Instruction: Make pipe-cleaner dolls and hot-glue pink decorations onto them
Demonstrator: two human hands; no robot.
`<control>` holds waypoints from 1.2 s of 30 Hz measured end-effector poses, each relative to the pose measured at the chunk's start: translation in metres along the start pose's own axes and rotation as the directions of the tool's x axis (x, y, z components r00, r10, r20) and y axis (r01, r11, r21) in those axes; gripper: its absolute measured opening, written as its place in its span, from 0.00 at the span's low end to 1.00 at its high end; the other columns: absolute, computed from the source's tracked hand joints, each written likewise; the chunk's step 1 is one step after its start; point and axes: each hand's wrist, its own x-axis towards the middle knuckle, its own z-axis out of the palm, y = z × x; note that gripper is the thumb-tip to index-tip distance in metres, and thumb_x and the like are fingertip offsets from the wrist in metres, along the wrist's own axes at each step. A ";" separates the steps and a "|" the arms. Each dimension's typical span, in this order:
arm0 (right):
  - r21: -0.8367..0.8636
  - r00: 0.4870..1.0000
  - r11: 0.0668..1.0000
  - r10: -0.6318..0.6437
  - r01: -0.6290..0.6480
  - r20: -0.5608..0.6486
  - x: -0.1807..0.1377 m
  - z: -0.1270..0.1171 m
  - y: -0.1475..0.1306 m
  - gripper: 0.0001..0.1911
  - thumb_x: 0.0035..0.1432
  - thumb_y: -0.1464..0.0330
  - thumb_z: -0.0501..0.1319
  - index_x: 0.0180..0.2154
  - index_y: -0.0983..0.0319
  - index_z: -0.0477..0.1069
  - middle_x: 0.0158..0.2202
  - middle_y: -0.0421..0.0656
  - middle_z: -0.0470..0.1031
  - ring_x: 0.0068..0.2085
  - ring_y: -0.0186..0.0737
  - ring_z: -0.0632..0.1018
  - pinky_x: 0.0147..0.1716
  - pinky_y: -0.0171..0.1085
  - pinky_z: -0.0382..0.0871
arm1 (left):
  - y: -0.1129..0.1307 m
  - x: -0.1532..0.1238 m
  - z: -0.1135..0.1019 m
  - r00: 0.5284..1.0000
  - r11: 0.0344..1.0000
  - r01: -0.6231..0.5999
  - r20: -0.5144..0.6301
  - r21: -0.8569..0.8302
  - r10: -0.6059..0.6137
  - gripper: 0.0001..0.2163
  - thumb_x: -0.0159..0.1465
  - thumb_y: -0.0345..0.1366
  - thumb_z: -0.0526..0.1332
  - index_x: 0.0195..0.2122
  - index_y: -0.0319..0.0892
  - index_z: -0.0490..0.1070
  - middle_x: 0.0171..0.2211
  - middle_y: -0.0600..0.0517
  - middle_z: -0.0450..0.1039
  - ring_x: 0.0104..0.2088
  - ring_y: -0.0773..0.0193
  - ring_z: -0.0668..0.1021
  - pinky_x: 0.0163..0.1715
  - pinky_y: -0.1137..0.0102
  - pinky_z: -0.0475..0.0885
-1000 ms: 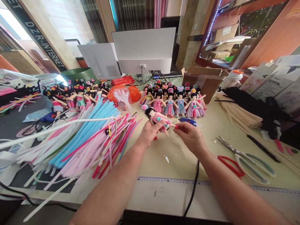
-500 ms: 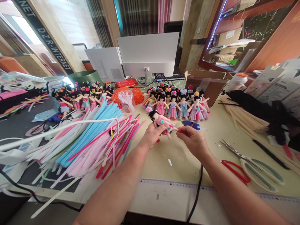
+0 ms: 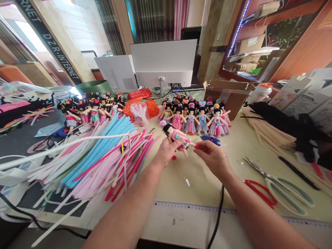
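Note:
My left hand (image 3: 166, 152) is closed around a small pipe-cleaner doll (image 3: 177, 136) with black hair and a pink dress. The doll lies tilted, its head to the left and its legs toward my right hand. With thumb and fingers, my right hand (image 3: 214, 155) pinches a small red piece (image 3: 196, 146) at the end of one leg. Another little red ball (image 3: 174, 157) rests on the table just under the doll. Behind my right hand lies a blue glue gun (image 3: 211, 140), partly hidden by the fingers.
Several finished dolls (image 3: 190, 121) stand in rows behind, with more dolls (image 3: 94, 109) further left. Pipe cleaners (image 3: 101, 148) are heaped at left. On the right lie scissors (image 3: 267, 174) and beige strips (image 3: 269, 129). A ruler strip (image 3: 186, 206) and black cable (image 3: 219, 218) are in front.
The doll and both hands have shifted very slightly left and down in view. The red piece now sits against the leg's end. Both grips stay as they were.

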 end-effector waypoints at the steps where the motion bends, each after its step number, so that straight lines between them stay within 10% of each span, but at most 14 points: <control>1: -0.014 1.000 1.000 -0.008 0.008 -0.004 0.000 0.000 0.000 0.11 0.49 0.59 0.64 0.31 0.59 0.75 0.27 0.42 0.78 0.28 0.41 0.77 0.30 0.39 0.69 | -0.001 0.000 0.000 1.000 1.000 0.000 0.003 0.002 0.000 0.19 0.50 0.49 0.70 0.32 0.38 0.71 0.25 0.54 0.69 0.26 0.70 0.69 0.28 0.72 0.65; 26: 0.010 1.000 1.000 -0.007 0.007 0.012 0.000 -0.001 -0.001 0.19 0.47 0.57 0.66 0.39 0.59 0.76 0.32 0.44 0.79 0.31 0.41 0.77 0.35 0.41 0.71 | 0.009 -0.002 -0.005 0.991 0.993 0.116 -0.066 0.007 -0.115 0.18 0.50 0.48 0.70 0.34 0.40 0.73 0.26 0.54 0.72 0.27 0.68 0.72 0.30 0.71 0.64; 36: 0.212 0.973 0.951 0.209 -0.226 0.102 0.003 -0.010 -0.017 0.24 0.44 0.48 0.66 0.28 0.63 0.78 0.20 0.40 0.71 0.20 0.30 0.64 0.18 0.33 0.60 | 0.008 -0.003 -0.005 0.984 0.993 0.105 0.142 0.057 -0.112 0.19 0.49 0.46 0.72 0.34 0.37 0.74 0.31 0.50 0.75 0.32 0.64 0.74 0.35 0.69 0.68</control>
